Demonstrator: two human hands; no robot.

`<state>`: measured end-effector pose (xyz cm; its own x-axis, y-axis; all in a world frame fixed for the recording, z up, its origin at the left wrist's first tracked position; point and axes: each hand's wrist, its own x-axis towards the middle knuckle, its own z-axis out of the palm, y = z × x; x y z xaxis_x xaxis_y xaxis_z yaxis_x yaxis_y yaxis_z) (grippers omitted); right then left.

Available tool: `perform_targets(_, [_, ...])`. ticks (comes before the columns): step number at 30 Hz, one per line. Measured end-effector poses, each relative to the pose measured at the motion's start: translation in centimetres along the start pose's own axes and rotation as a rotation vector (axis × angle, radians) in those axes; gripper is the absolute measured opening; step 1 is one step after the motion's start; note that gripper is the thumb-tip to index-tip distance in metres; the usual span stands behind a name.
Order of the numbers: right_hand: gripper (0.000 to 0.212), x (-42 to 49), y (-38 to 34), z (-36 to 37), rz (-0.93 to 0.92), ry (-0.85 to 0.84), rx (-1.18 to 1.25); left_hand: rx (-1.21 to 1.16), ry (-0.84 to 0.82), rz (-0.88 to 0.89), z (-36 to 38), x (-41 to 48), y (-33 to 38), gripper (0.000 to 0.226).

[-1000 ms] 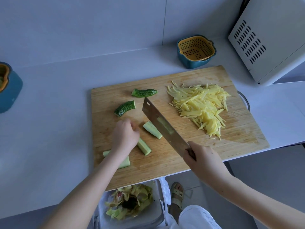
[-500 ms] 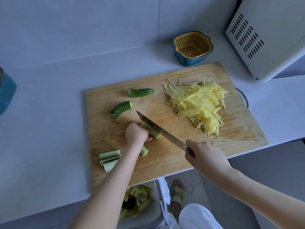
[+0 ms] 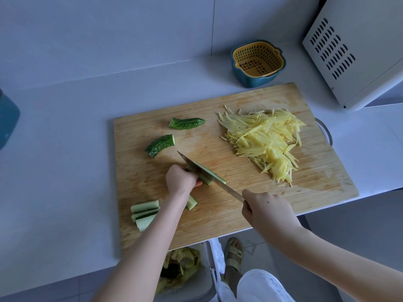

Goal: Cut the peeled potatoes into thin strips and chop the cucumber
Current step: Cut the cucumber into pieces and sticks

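On the wooden cutting board (image 3: 239, 216), my left hand (image 3: 181, 178) holds down a peeled cucumber piece (image 3: 207, 178) with curled fingers. My right hand (image 3: 267, 211) grips the handle of a cleaver (image 3: 209, 175), whose blade rests along that piece. A stack of cut cucumber sticks (image 3: 145, 213) lies at the board's front left. Another stick (image 3: 192, 202) shows beside my left wrist. Two dark green cucumber ends (image 3: 160, 145) (image 3: 187, 123) lie further back. A pile of yellow potato strips (image 3: 268, 139) covers the board's right half.
A yellow strainer in a blue bowl (image 3: 257, 62) stands behind the board. A white appliance (image 3: 357, 51) sits at the back right. A blue container (image 3: 7, 118) is at the left edge. Below the counter is a bin with peelings (image 3: 181, 269).
My left hand left the cut sticks at the front left and moved right onto another cucumber piece. The cleaver came down from raised and flat to edge-on along that piece.
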<state>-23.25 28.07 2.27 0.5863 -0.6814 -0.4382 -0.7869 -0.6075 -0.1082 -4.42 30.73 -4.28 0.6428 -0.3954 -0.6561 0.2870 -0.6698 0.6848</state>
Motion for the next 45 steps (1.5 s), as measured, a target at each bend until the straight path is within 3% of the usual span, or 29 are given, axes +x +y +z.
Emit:
perform_targets(5, [0.017,1.8,-0.2,1.4,-0.003,-0.005,0.092,0.013,-0.006,0.020,0.0,0.1,-0.1,0.010])
perform_targets(11, [0.036,0.3,0.5,1.5,-0.008,0.059,0.292,0.057,-0.011,-0.008,-0.4,0.2,0.3,0.008])
perform_targets(14, [0.036,-0.8,0.8,0.7,-0.013,0.078,0.324,0.114,0.014,-0.002,-0.8,0.6,0.4,0.022])
perform_targets(21, [0.034,-1.1,1.6,-0.7,0.023,0.085,0.528,0.255,0.016,0.054,-1.6,0.2,0.8,0.018])
perform_targets(24, [0.025,-1.3,1.8,-1.4,0.080,-0.004,0.761,0.433,0.157,0.240,-1.8,-0.2,1.3,0.031])
perform_targets(26, [0.019,-1.5,1.9,-1.9,0.119,-0.096,0.929,0.372,0.242,0.376,-1.8,-0.8,1.8,0.036])
perform_targets(27, [0.017,-1.6,1.9,-2.1,0.137,-0.137,1.006,0.207,0.204,0.335,-1.7,-0.9,2.1,0.037])
perform_targets(30, [0.014,-1.8,1.8,-2.8,0.190,-0.255,1.237,-0.376,-0.157,-0.091,-1.0,-1.5,3.7,0.046])
perform_targets(32, [0.015,-1.8,1.7,-3.1,0.220,-0.314,1.351,-0.536,-0.416,-0.254,-1.0,-2.1,4.1,0.052])
perform_targets(34, [0.015,-1.7,1.9,-3.2,0.242,-0.343,1.403,-0.617,-0.542,-0.318,-1.1,-2.5,4.1,0.053])
perform_targets(38, [0.015,-1.6,2.6,-2.9,0.276,-0.364,1.425,-0.591,-0.541,-0.321,-1.1,-2.7,3.7,0.050])
perform_targets(41, [0.014,-1.5,3.0,-2.6,0.297,-0.363,1.431,-0.613,-0.509,-0.334,-1.3,-2.4,3.3,0.035])
perform_targets(45, [0.013,-1.3,3.6,-2.3,0.339,-0.302,1.439,-0.485,-0.328,-0.284,-1.7,-1.6,2.8,0.025])
